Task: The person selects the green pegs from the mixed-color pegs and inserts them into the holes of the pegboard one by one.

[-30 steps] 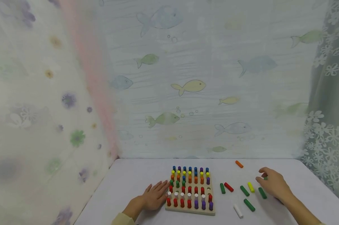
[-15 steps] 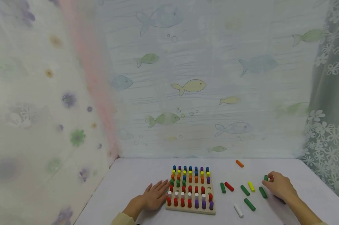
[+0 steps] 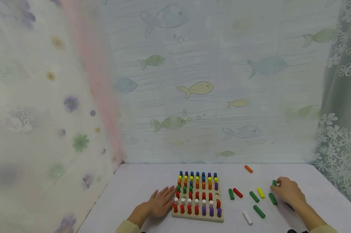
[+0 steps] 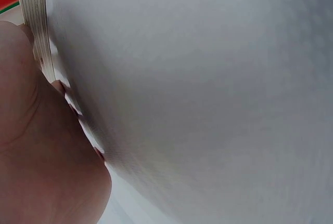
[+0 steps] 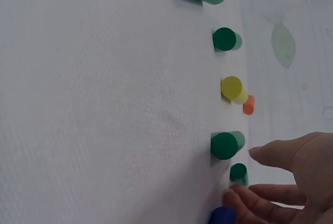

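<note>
In the head view my left hand lies flat with fingers spread, fingertips at the left edge of the wooden pegboard. The left wrist view shows that hand close up beside the board's edge. Upright coloured pegs stand in rows on the board. My right hand reaches over the table at a green peg. In the right wrist view this green peg lies between thumb and fingers, the thumb apart from it. A blue peg is near the fingers, partly cut off.
Loose pegs lie right of the board: several green ones, a yellow peg, a red peg, a white peg and an orange peg farther back. A fish-patterned curtain hangs behind the white table.
My right hand has moved slightly right and toward me, its fingers closing in around the far green peg, then shifting a little left. The left hand stays put.
</note>
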Motion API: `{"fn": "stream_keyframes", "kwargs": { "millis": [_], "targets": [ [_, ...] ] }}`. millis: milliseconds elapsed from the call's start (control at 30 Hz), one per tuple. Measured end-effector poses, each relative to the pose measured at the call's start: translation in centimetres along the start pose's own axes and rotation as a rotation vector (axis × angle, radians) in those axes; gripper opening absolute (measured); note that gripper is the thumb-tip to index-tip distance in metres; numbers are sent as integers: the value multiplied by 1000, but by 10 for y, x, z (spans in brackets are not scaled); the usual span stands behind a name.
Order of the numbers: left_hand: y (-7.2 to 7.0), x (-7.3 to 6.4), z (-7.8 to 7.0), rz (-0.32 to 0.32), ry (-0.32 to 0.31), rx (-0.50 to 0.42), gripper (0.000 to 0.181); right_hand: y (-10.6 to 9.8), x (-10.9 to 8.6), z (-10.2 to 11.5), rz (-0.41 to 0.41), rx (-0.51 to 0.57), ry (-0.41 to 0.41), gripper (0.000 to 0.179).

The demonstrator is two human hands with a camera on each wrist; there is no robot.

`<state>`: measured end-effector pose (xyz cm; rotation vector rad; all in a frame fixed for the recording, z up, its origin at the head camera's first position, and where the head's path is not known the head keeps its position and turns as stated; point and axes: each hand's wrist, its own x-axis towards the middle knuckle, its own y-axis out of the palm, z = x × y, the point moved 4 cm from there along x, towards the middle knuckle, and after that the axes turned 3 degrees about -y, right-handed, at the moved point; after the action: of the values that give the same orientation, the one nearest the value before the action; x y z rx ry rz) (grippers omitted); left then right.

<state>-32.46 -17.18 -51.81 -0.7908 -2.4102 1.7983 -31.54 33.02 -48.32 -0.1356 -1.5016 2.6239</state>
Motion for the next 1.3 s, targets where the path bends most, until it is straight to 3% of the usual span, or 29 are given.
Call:
{"fn": "stream_keyframes", "kwargs": {
  "millis": [533, 900, 1300],
  "targets": [
    [8, 8, 10, -30, 11, -11, 70, 6, 11, 5, 0, 19, 36, 46],
    [9, 10, 11, -27, -3, -14, 70, 16, 18, 7, 7, 12, 29, 29],
    [8, 8, 10, -28, 1, -7, 68, 17, 19, 25, 7, 119, -163, 28]
  ]
}}
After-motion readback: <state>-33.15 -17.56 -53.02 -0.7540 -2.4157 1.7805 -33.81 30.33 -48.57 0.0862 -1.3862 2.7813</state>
